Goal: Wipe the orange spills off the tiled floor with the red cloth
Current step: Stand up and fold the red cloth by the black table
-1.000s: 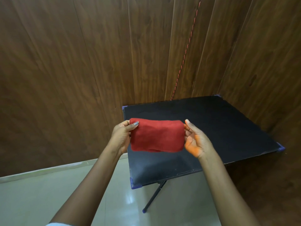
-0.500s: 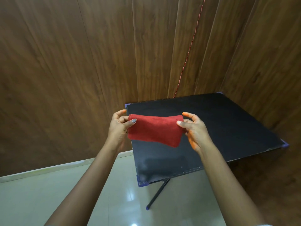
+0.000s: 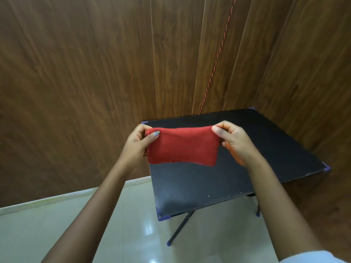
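Both hands grip red cloth above black table, wood wall behind.

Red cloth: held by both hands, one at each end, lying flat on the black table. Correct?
Not quite. The head view shows the red cloth held up in the air over the black table, not lying on it. The rest stands: the left hand and right hand each keep a grip on one end.

Head camera looks forward and down, close above a black table.
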Motion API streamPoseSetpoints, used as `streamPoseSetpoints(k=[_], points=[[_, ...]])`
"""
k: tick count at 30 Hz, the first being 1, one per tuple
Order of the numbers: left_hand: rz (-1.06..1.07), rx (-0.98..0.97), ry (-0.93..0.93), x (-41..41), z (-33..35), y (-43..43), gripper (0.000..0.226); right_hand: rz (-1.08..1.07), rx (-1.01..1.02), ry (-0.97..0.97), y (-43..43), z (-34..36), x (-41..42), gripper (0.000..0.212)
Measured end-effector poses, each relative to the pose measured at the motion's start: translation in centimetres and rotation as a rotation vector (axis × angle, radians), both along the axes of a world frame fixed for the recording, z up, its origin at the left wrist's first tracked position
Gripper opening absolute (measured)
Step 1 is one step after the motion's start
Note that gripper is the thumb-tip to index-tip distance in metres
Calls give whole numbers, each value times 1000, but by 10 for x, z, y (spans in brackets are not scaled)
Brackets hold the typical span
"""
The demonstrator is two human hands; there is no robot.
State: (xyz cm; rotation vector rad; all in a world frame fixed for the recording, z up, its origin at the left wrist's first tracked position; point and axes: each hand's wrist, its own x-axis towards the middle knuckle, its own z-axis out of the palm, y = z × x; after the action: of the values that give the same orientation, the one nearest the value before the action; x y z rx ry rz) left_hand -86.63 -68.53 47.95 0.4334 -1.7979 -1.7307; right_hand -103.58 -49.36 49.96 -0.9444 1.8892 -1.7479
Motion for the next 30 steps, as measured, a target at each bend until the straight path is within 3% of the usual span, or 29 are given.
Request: streamPoseSetpoints(k=[2, 5, 6, 8, 10, 13, 17, 19, 21, 22, 25, 27, 28, 30], points=[[-15, 303, -39, -15, -1, 5, 11, -33, -34, -279, -14, -10, -12, 27], [15, 594, -123, -33, -22, 7, 11, 40, 238, -697, -28, -52, -26, 62], [3, 670, -165, -33, -31, 6, 11, 92, 274, -802, -28, -67, -26, 62], [-31, 723, -258, -32, -47, 5, 15, 94, 244, -896, -22, -84, -33, 30], [-53, 705, -310, -31, -56, 6, 10, 34, 198, -870, -19, -90, -40, 6], [18, 701, -335, -41, -63, 14, 16, -97, 214, -686, -25, -93, -50, 21], [172, 624, -311, -72, -75, 35, 14, -330, 345, 59, -44, -86, -25, 31], [141, 644, -179, -83, -80, 51, 12, -165, 355, 293, -49, -85, 7, 32], [124, 663, -101, -87, -85, 61, 17, 132, 418, 292, -49, -87, 26, 26], [146, 675, -83, -86, -89, 62, 17, 227, 412, 201, -48, -88, 26, 25], [205, 753, -56, -82, -99, 54, 20, 106, 289, -72, -41, -93, -1, 25], [213, 814, -53, -78, -105, 48, 21, -42, 342, -47, -36, -107, -19, 18], [197, 844, -63, -76, -107, 47, 18, -27, 394, -63, -33, -112, -23, 17], [153, 889, -128, -73, -112, 48, 15, 148, 457, -306, -28, -128, -24, 19]])
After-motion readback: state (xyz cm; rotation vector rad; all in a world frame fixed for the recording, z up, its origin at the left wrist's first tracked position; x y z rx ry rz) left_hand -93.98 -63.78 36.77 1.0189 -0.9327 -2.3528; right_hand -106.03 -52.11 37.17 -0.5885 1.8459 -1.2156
